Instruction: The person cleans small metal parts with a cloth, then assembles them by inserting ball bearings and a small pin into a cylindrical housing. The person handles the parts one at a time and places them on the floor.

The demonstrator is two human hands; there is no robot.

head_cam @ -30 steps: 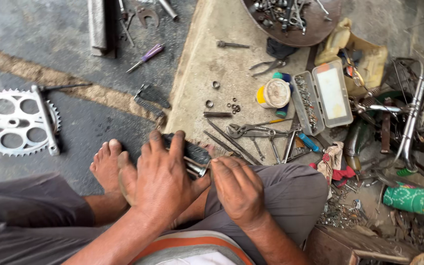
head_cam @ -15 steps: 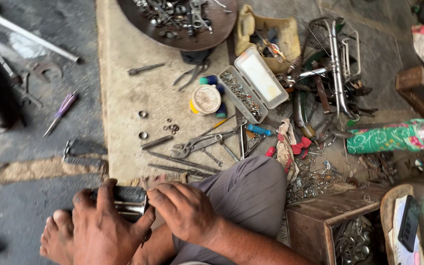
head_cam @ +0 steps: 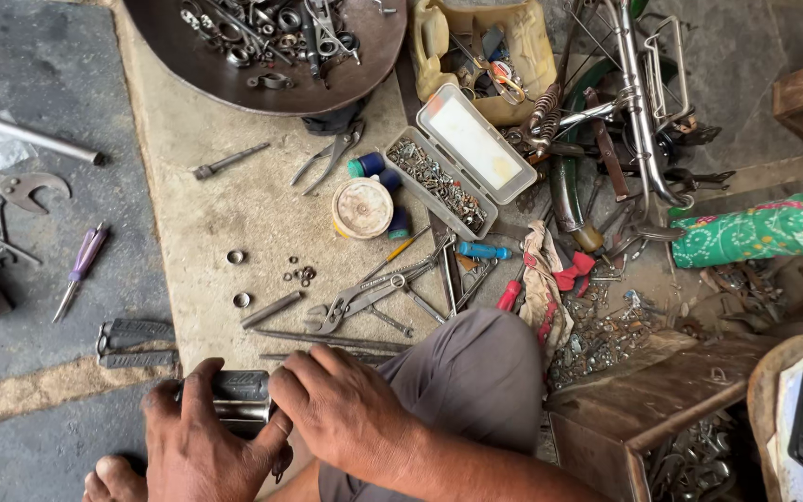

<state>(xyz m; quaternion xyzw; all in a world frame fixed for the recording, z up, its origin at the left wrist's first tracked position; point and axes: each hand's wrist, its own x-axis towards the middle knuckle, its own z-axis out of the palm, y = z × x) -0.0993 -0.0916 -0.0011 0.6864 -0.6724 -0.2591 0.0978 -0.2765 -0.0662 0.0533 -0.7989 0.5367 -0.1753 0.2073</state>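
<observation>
Your left hand (head_cam: 199, 437) and right hand (head_cam: 341, 409) are both closing around a dark metal pedal (head_cam: 239, 398) at the lower edge of the view, fingers curled over its ends; your hands are covering most of it, so its full shape is hard to make out. It is sitting just beside your grey-trousered knee (head_cam: 476, 372), above a bare foot (head_cam: 113, 481) that the frame is cutting off. On the mat (head_cam: 188, 204) two small metal rings (head_cam: 235, 257) are lying near one pair of pliers (head_cam: 329, 154) and one round tin (head_cam: 362, 207). One open screw box (head_cam: 462, 163) is sitting beside it. One dark bowl of parts (head_cam: 267, 46) is running off the top edge.
</observation>
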